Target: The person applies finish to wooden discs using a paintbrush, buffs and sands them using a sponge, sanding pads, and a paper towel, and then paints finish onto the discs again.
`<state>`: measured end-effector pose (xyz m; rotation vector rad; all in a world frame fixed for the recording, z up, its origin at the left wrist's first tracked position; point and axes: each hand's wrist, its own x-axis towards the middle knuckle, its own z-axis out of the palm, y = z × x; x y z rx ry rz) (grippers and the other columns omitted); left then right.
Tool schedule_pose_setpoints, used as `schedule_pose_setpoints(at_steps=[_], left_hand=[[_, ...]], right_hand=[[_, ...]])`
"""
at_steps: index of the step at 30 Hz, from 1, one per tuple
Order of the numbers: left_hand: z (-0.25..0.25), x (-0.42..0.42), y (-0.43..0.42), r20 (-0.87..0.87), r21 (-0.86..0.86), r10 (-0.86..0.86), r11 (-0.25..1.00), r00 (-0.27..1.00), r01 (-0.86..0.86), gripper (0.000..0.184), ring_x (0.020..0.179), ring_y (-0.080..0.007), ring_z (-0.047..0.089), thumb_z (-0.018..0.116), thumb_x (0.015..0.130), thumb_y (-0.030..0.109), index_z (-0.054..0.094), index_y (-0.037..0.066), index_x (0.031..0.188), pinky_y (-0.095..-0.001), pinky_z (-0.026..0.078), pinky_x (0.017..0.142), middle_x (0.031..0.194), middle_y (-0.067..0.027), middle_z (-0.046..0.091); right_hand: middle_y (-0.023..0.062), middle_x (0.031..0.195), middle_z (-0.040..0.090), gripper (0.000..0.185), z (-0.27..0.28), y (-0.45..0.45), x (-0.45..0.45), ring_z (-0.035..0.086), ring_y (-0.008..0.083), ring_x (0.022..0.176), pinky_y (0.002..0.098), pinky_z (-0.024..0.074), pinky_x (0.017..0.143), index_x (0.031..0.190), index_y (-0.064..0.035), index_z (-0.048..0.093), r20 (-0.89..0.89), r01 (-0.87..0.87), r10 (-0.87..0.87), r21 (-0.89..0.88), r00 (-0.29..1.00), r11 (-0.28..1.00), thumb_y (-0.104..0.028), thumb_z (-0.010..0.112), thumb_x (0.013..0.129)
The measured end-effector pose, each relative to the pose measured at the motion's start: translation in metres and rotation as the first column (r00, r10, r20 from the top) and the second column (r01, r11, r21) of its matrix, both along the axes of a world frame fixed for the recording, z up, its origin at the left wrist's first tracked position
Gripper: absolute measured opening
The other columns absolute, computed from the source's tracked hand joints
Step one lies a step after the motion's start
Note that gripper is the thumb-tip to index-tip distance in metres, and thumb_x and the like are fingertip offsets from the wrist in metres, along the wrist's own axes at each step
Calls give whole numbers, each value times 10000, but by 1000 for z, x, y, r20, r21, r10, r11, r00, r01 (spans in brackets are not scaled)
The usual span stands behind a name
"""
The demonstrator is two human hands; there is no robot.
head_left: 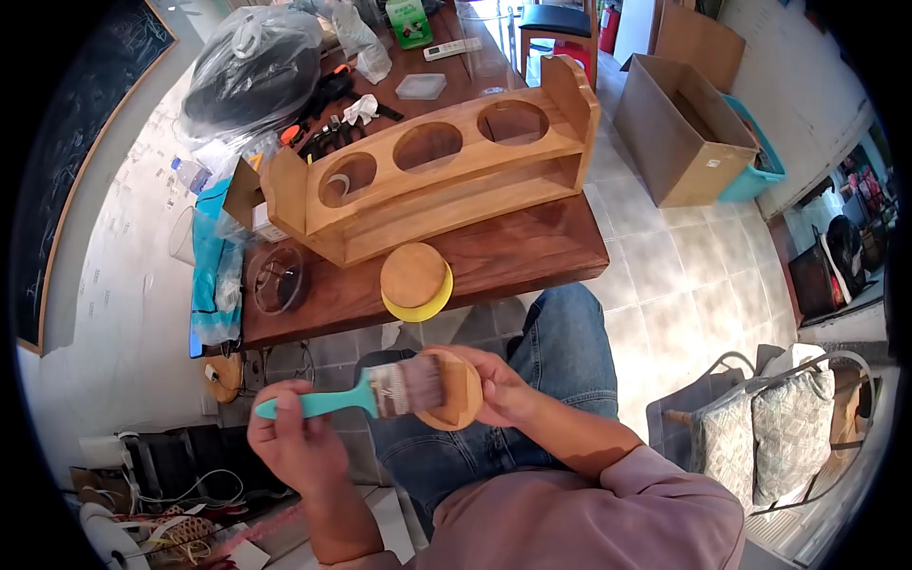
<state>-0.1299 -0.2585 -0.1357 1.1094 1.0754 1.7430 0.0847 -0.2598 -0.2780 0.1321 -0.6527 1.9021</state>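
My left hand (296, 435) is closed around the turquoise handle of a paintbrush (344, 402). The brush's wide bristles touch the inner side of a round wooden piece (458, 403), which my right hand (499, 383) grips by its far right edge above my lap. At the table's front edge, another round wooden piece (412, 273) rests on a yellow disc (435, 306). Behind it stands a wooden rack (437, 180) with three round holes in its upper board and raised end panels. A clear round container (278, 280) sits left of the rack.
The dark wooden table (532, 249) carries a plastic-wrapped bundle (255, 76), black-and-orange tools (328, 95), a small clear tray (421, 87) and a white remote (452, 49). A cardboard box (679, 133) stands on the floor at right. A cushioned chair (760, 437) is at lower right.
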Motion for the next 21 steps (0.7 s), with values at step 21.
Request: schedule_pose_setpoints(at_steps=[21], left_hand=[[-1, -3, -8, 4, 26, 66, 998, 998, -66, 147, 594, -64, 459, 656, 967, 112, 640, -25, 917, -226, 372, 536, 879, -105, 663]], right_hand=[[147, 1499, 489, 850, -6, -11, 6, 489, 236, 1383, 414, 376, 1164, 1540, 49, 319, 54, -28, 30, -29, 998, 999, -374, 739, 933]])
